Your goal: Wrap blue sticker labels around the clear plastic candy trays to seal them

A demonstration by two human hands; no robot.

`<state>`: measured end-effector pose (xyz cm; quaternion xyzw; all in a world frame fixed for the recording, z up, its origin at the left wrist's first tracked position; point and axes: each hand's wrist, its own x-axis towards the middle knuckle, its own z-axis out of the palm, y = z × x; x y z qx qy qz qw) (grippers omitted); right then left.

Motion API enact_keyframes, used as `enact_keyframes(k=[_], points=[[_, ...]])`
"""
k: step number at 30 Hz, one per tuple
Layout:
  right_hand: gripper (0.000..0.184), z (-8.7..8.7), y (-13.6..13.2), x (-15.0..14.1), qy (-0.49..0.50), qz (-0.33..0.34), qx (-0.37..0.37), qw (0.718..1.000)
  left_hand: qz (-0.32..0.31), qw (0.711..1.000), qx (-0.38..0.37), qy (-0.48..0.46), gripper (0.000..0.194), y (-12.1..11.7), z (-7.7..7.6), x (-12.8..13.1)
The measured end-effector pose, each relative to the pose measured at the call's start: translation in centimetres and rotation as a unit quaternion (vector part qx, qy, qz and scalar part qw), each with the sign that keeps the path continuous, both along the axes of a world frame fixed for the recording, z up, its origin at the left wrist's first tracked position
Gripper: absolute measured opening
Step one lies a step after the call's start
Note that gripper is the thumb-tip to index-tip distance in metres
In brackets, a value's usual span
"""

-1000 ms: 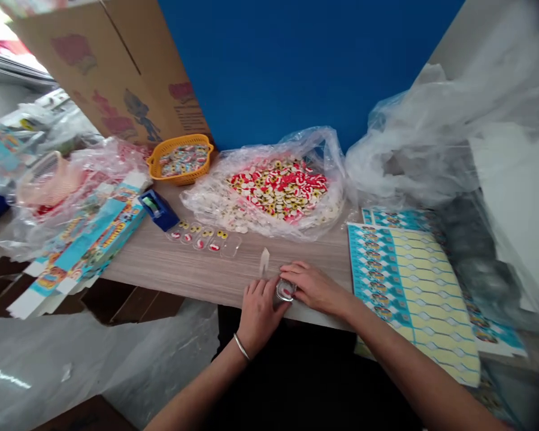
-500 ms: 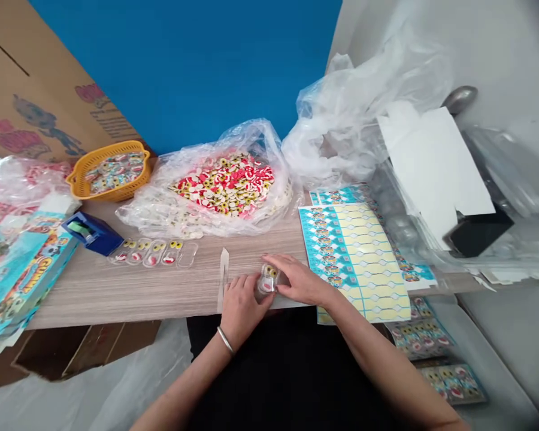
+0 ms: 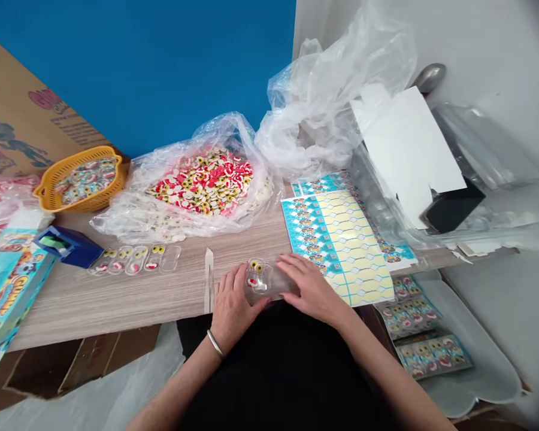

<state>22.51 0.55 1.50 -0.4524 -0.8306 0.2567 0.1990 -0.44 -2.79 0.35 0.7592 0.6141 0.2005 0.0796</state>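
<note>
My left hand point(image 3: 233, 305) and right hand point(image 3: 312, 287) cup a smooth clear plastic blister point(image 3: 269, 281) between them, fingers pressed together on it, its red-and-yellow gummy eyeballs point(image 3: 256, 274) showing, right by the near edge of the wood-grain tabletop point(image 3: 94, 299).

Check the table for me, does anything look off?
Yes, the clear plastic tray beyond the hands looks unfinished: its rightmost pocket is empty, while the other pockets each hold candy.
</note>
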Motion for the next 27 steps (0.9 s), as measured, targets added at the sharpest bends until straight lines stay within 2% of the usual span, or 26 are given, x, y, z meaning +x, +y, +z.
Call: enact_keyframes(k=[3,7,12,18,23,27], points=[[0.061,-0.2,0.3,-2.6,-0.04,0.041,0.006,0.998,-0.011,1.0,-0.005,0.004,0.091,-0.2,-0.5,-0.6],[0.053,-0.5,1.5,-4.5,-0.059,0.058,0.024,0.996,-0.007,1.0,-0.001,-0.014,0.083,-0.1,-0.9,-0.9],[0.049,-0.8,3.0,-6.0,-0.067,0.047,0.036,0.996,0.019,0.999,0.004,-0.036,0.071,0.9,-1.2,-0.9],[0.051,-1.4,3.8,-8.1,-0.076,0.03,0.044,0.996,0.025,0.996,-0.026,-0.086,0.07,1.7,-1.1,-1.4],[0.044,-1.3,3.9,-9.0,-0.073,0.012,0.039,0.996,0.052,0.991,-0.033,-0.121,0.065,1.8,-0.9,-1.7],[0.046,-1.9,3.3,-8.8,-0.063,0.021,0.038,0.997,0.03,0.994,-0.023,-0.104,0.051,1.5,-0.9,-1.6]])
